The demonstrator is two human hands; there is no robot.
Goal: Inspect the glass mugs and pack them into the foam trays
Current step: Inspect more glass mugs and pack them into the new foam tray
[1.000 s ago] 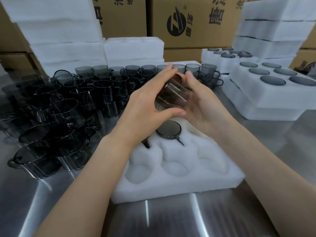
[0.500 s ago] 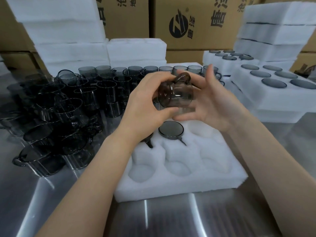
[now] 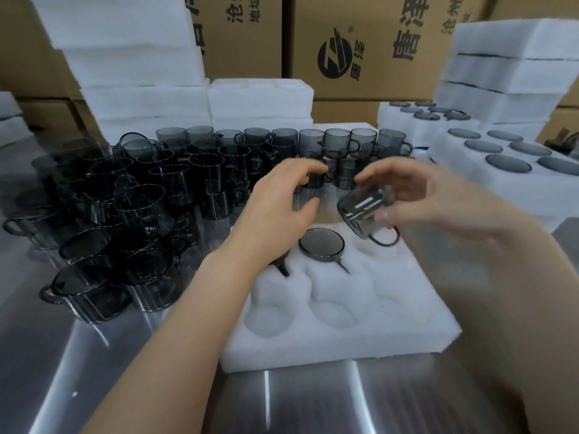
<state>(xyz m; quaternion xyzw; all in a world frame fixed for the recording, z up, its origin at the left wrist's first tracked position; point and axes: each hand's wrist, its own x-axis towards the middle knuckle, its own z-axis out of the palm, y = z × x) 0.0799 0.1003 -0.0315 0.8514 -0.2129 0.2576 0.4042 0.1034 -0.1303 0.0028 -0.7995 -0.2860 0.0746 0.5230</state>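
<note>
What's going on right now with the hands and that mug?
Right hand gripping mug, tilted, over tray. Left hand open, empty, fingers curled. One packed mug visible mid-tray, another hidden under left wrist. Right-side pockets free, nothing blocking.

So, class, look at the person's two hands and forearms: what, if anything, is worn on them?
Nothing is worn. Both hands, the left hand and the right hand, are bare: no gloves, and no rings that can be made out. Both forearms are bare as far as the picture's edge, with no sleeves, watch or wristband in view. The fingernails look short and unpainted, though the right hand is a little blurred.
</note>
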